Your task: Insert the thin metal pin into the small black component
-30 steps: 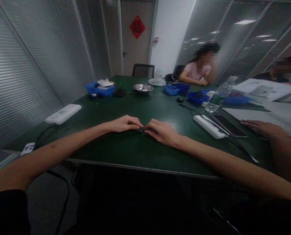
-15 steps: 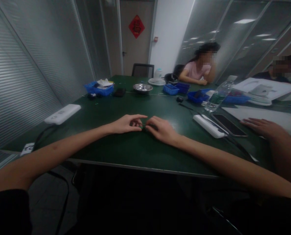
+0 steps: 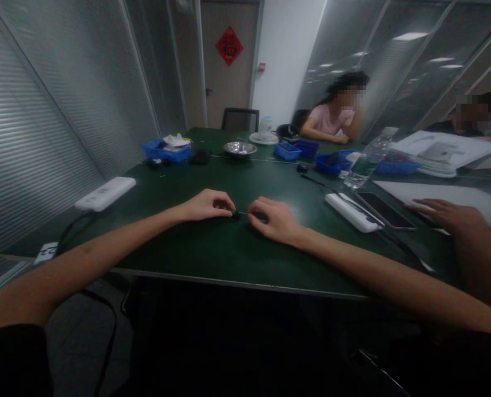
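Note:
Over the front middle of the dark green table (image 3: 212, 248), my two hands face each other. My left hand (image 3: 206, 205) is closed in a pinch on a small dark piece (image 3: 236, 214) with a hint of green, too small to name. A thin, pale rod-like thing (image 3: 243, 214) runs from that piece to the fingertips of my right hand (image 3: 272, 218). The right fingers are curled and pressed together on the rod's end. Most of the rod is hidden in that hand, so its kind does not show.
White power strips (image 3: 107, 193) lie left and right. At the right are a phone (image 3: 386, 209), a plastic bottle (image 3: 367, 162) and another person's hand (image 3: 443, 212). Farther back stand a metal bowl (image 3: 239, 150) and blue trays (image 3: 166, 151). Two people sit across the table.
The fingers of my left hand, spread apart before, have closed on the small dark piece. The thin rod between the hands shows more plainly. My right hand has barely moved.

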{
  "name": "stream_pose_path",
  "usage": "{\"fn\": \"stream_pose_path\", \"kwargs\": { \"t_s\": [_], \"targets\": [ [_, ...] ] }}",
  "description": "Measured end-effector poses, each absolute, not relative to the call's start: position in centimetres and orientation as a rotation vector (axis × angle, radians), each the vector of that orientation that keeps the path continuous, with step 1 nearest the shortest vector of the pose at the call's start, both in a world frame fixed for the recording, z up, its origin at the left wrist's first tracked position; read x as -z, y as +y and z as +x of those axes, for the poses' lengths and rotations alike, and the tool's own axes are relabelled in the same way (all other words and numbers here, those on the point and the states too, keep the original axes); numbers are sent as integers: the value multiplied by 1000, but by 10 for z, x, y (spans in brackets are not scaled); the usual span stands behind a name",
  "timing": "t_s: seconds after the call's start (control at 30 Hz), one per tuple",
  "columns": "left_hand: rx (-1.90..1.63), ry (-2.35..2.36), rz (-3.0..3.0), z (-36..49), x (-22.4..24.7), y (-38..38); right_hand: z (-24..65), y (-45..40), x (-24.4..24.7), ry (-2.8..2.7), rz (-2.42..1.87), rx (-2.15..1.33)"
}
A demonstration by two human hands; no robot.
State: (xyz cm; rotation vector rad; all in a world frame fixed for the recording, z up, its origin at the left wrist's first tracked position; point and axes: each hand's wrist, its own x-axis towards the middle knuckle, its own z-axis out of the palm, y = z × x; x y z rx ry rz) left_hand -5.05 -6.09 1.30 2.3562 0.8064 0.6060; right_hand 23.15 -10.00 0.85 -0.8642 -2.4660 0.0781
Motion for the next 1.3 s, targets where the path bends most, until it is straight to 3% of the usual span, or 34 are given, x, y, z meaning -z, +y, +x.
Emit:
{"fn": "stream_pose_path", "kwargs": {
  "t_s": [0.4,0.93,1.3],
  "targets": [
    [-576,687,2256,-47,-8,-61,232,-104,-12,-2600,-779,44],
    [-571,536,2398,-37,-8,-68,233,-95,-4,-2518,-679,-203],
    [-602,625,2341,-40,-8,-68,231,-99,-8,-2586,-708,-131]
  ]
}}
